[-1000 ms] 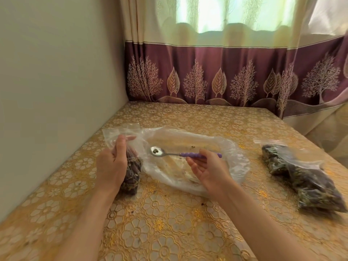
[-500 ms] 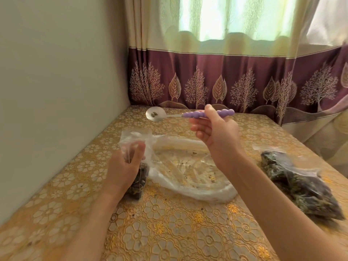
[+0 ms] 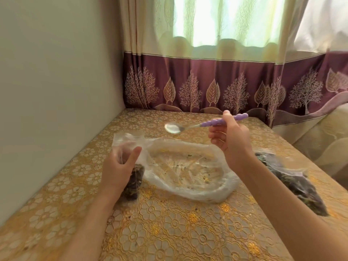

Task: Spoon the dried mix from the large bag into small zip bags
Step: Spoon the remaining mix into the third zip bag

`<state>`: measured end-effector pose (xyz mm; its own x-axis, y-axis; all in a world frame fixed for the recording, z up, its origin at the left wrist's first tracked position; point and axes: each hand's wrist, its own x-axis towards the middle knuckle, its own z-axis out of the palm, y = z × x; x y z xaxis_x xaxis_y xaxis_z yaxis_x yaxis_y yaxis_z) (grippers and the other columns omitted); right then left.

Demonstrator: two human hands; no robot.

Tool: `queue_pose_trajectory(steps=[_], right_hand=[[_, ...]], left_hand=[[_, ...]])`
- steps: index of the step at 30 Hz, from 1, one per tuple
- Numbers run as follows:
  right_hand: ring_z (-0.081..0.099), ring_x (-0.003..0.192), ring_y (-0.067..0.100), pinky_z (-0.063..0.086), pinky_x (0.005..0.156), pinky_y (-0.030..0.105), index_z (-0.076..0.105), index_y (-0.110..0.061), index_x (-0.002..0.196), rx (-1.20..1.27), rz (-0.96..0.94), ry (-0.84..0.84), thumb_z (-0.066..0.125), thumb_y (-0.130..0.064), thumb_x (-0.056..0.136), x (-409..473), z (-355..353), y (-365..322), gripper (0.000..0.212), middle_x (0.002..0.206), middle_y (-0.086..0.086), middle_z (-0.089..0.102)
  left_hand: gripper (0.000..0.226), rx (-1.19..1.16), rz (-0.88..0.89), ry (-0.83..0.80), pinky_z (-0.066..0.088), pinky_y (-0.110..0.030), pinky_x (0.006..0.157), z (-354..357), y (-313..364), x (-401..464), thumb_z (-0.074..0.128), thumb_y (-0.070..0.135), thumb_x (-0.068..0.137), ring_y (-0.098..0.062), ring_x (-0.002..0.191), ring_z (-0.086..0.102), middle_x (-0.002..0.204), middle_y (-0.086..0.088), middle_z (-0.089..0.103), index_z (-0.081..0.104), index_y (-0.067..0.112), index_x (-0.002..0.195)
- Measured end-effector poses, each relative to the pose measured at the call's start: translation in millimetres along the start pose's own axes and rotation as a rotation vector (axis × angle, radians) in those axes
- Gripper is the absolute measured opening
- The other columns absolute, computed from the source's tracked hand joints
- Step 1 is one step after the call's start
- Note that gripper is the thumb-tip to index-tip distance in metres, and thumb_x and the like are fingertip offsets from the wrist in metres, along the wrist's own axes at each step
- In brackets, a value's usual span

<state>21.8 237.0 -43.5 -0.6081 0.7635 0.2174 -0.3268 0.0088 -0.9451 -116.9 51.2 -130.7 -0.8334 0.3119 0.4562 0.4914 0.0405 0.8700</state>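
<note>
Large bag lies flat and open on the table, centre of view, nearly empty: only scattered crumbs of dried mix on the clear plastic. Small zip bag stands just left of it, touching its edge, dark mix filling the lower part, clear top section sticking up. Left hand holds the small zip bag from the near side, thumb up along the plastic, fingers wrapped round the back. Right hand is raised above the far right part of the large bag, thumb and fingers gripping the purple beaded handle of the spoon. Spoon roughly level, metal bowl pointing left, off the table, above the large bag's far edge; bowl looks empty. Filled bags of dark mix lie at the right side of the table, well apart from the large bag, partly hidden behind the right forearm. Wall on the left, patterned curtain behind the table.
</note>
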Motion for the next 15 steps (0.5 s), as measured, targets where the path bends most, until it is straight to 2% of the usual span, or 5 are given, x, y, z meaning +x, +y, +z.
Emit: queue_pose_trajectory(steps=[3,5,8,11,15], right_hand=[[0.054,0.045,0.012,0.050,0.044,0.021,0.055,-0.011,0.058,-0.055,0.126,0.159,0.038,-0.036,0.101,13.3,-19.0,-1.3,0.053,0.050,0.001,0.063],[0.052,0.043,0.012,0.051,0.041,0.023,0.047,-0.009,0.066,-0.064,0.257,0.194,0.040,-0.033,0.101,23.2,-32.3,-0.6,0.043,0.048,0.002,0.051],[0.034,0.033,0.007,0.028,0.030,0.012,0.037,-0.015,0.064,-0.224,0.468,0.050,0.039,-0.029,0.101,30.4,-51.2,2.6,0.040,0.043,-0.003,0.035],[0.022,0.025,0.004,0.014,0.027,0.011,0.036,-0.016,0.063,-0.407,0.564,-0.051,0.039,-0.028,0.101,30.8,-66.2,8.9,0.040,0.036,-0.007,0.029],[0.023,0.020,0.002,0.017,0.024,0.012,0.049,-0.009,0.071,-0.560,0.545,-0.039,0.051,-0.022,0.096,26.1,-76.4,11.6,0.028,0.054,0.001,0.031]], left_hand=[[0.040,-0.040,0.001,0.062,0.045,-0.017,0.066,-1.0,0.4,0.7,0.056,0.052,0.076,-0.013,0.077,0.059,0.088,-0.009,0.063,0.056,0.024,0.104],[0.026,-0.046,0.009,0.084,0.045,-0.016,0.061,-1.5,0.4,0.7,0.058,0.046,0.080,-0.011,0.073,0.059,0.091,-0.018,0.063,0.054,0.028,0.097],[0.015,-0.028,0.019,0.111,0.046,-0.012,0.051,-4.7,3.3,-0.7,0.059,0.043,0.083,-0.001,0.055,0.056,0.088,-0.029,0.059,0.048,0.033,0.081],[0.023,0.014,-0.009,0.079,0.052,-0.031,0.064,-8.4,3.3,0.0,0.058,0.049,0.080,-0.025,0.071,0.062,0.087,-0.024,0.061,0.052,0.028,0.087],[0.024,0.096,-0.039,0.040,0.040,-0.016,0.070,-14.6,2.3,4.1,0.059,0.049,0.081,-0.013,0.094,0.061,0.099,0.003,0.067,0.061,0.030,0.097]])
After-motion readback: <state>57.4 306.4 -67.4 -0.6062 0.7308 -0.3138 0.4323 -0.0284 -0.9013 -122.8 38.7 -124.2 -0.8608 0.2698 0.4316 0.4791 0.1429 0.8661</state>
